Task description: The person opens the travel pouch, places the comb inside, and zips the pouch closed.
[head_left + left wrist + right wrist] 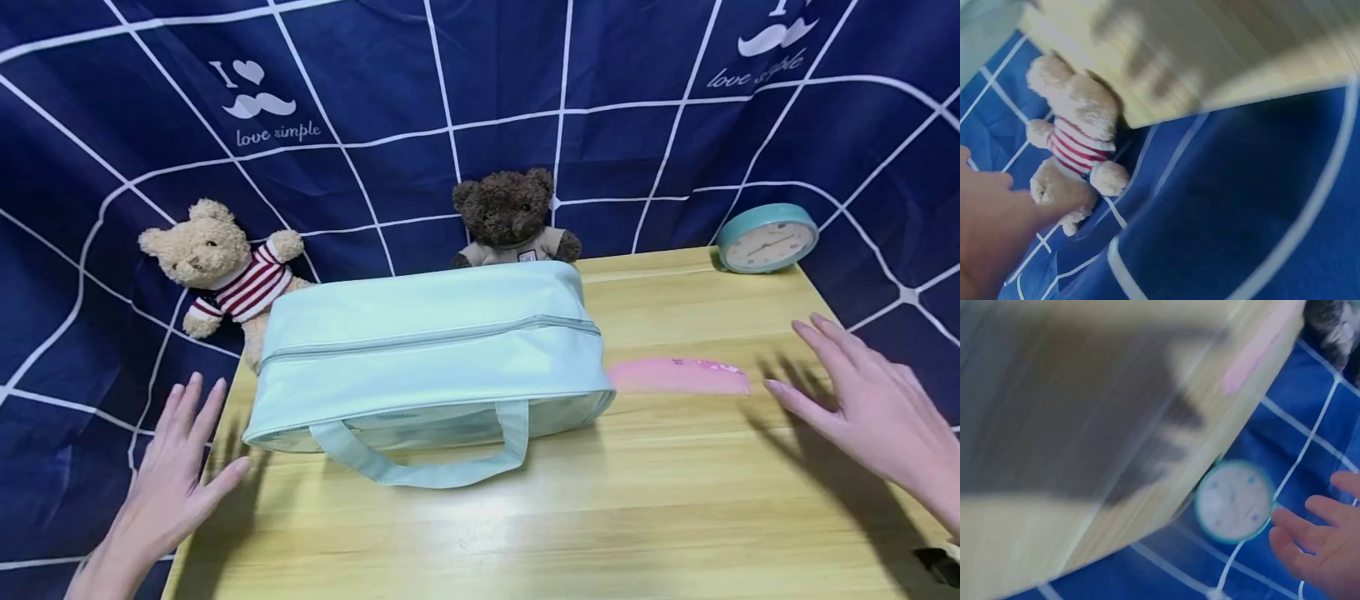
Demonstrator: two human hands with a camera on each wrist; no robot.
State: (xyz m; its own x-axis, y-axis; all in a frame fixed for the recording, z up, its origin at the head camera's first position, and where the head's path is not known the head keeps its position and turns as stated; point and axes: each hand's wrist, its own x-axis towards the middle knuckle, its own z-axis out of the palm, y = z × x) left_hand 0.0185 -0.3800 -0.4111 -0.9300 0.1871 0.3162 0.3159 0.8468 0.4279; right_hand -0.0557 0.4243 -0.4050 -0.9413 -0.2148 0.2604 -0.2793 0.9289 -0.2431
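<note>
A pale mint zippered bag [435, 333] with a fabric handle and a see-through side stands on the wooden table, its zipper closed along the top. Left of it my left hand [168, 475] hovers with spread fingers, apart from the bag and holding nothing. My right hand [873, 400] hangs over the table's right side, fingers extended, also without anything in it. Between the bag and that hand lies a pink comb [682, 377], its left end hidden behind the bag. In the right wrist view the fingers [1319, 534] are straight.
A tan teddy bear [240, 271] in a striped sweater leans at the back left corner. Behind the bag sits a dark brown bear [513, 217]. A teal round clock [768, 239] stands at the back right. Navy gridded cloth [390, 75] hangs around the table [480, 542].
</note>
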